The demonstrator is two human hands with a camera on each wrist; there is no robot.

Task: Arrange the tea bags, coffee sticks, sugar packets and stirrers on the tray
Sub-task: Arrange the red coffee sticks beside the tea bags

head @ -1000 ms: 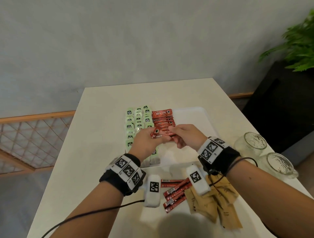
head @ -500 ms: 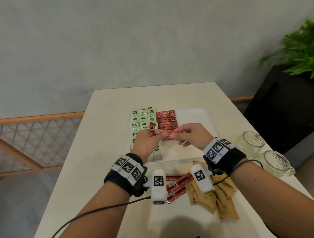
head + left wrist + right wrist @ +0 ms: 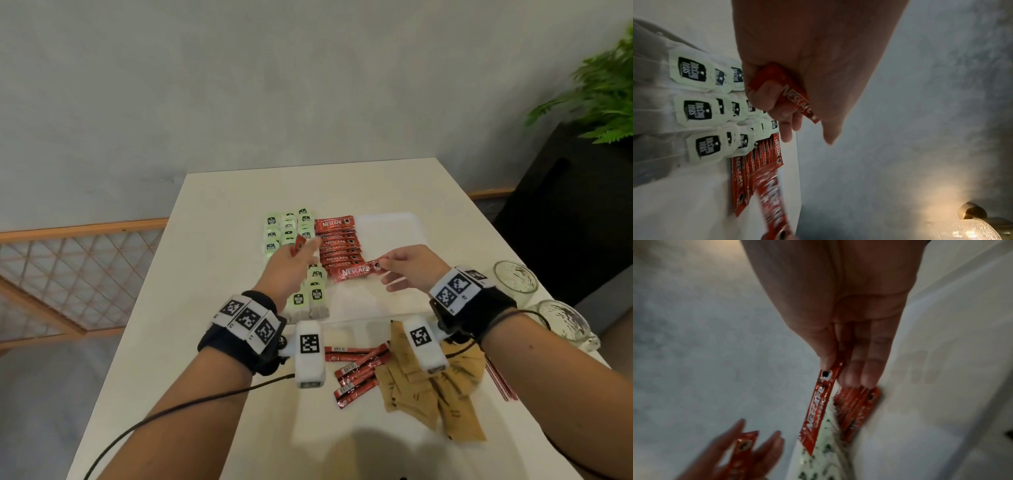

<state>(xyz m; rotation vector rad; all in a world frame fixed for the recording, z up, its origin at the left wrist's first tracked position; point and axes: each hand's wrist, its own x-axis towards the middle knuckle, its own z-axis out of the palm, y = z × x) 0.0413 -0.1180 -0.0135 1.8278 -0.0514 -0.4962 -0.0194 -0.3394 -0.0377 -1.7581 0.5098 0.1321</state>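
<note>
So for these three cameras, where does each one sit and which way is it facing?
Head: worn high, looking down at the tray and table; both forearms show.
Left wrist: looks along the left hand gripping a coffee stick, over the tea bags.
Right wrist: looks along the right hand pinching a second coffee stick.
Both wrist views share that second stick.

Tray [image 3: 407, 236]: white, flat, at centre of the worktop.
Tea bags [image 3: 289, 226]: pale green tags, overlapping columns along the tray's 9 o'clock side.
Nescafé coffee sticks [image 3: 337, 246]: red, one overlapping column beside the tea bags.
One stick [image 3: 354, 271]: held level by one end, at the column's 6 o'clock end.
One stick [image 3: 795, 97]: held over the tea bags.
Loose sticks [image 3: 359, 370]: off the tray, at 6 o'clock.
Brown sugar packets [image 3: 424, 394]: heaped beside them.
Red stirrers [image 3: 501, 382]: worktop's 4 o'clock edge.
</note>
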